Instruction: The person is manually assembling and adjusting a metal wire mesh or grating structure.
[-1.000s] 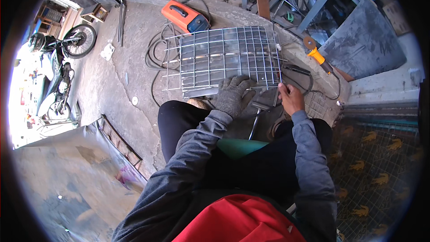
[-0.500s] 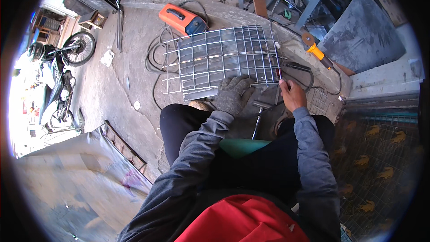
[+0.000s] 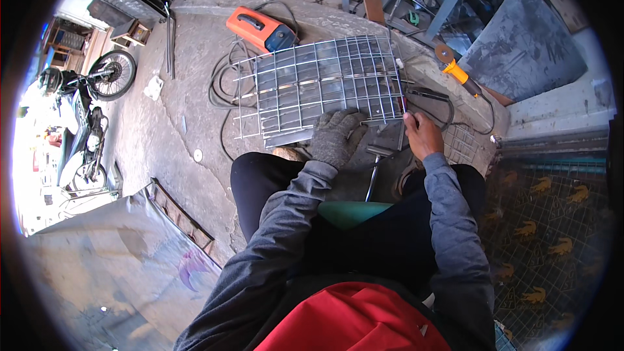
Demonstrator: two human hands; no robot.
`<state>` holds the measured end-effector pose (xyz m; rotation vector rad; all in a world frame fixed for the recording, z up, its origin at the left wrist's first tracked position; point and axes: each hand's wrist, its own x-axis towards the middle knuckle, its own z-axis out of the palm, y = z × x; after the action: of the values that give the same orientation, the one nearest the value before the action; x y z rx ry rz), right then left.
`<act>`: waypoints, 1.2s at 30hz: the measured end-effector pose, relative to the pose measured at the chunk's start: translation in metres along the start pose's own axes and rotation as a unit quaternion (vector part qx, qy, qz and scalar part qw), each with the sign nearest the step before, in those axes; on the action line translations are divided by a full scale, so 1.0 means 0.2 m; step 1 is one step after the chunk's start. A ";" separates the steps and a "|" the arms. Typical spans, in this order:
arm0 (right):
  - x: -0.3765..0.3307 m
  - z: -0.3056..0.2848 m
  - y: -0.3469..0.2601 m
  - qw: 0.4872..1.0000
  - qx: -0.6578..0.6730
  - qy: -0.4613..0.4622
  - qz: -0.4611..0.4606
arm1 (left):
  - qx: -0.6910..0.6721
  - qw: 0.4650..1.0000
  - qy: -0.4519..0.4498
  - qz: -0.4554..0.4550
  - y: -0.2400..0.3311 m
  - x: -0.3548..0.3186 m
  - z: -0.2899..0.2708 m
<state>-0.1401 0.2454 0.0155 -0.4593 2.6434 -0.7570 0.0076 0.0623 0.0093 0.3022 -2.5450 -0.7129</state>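
A person sits on a concrete floor strewn with workshop gear. Straight ahead, just beyond the work, is an orange machine with a black handle; loops of dark cable lie on the floor at the left of the work. To the right, a yellow power grinder with a round disc rests on a low ledge, near a large grey sheet. A hammer stands between the knees and the work, its head away from the person. Far left is a parked motorbike.

At upper right, a grey metal frame has loose metal bars and offcuts among its uprights.

In front of the person, a wire grid lies over a dark metal panel. The gloved left hand rests on its near edge; whether the fingers curl around it cannot be told. The bare right hand, at the near right corner, has thumb and fingers pinched around a slim red stick, partly hidden.
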 end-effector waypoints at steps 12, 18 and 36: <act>-0.06 -0.02 -0.10 0.975 0.206 0.017 -0.083 | 0.006 1.000 0.019 -0.009 0.00 0.00 -0.02; -0.08 0.01 -0.12 0.966 0.243 0.010 -0.088 | -0.086 0.995 0.039 -0.017 -0.02 0.00 -0.06; -0.03 0.09 -0.14 0.990 0.060 0.026 -0.124 | -0.005 0.996 0.069 -0.056 -0.06 -0.04 -0.06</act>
<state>-0.1208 0.2175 0.0183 -0.7549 2.5982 -1.0084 0.0209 0.0490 0.0089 0.4772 -2.4087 -0.7196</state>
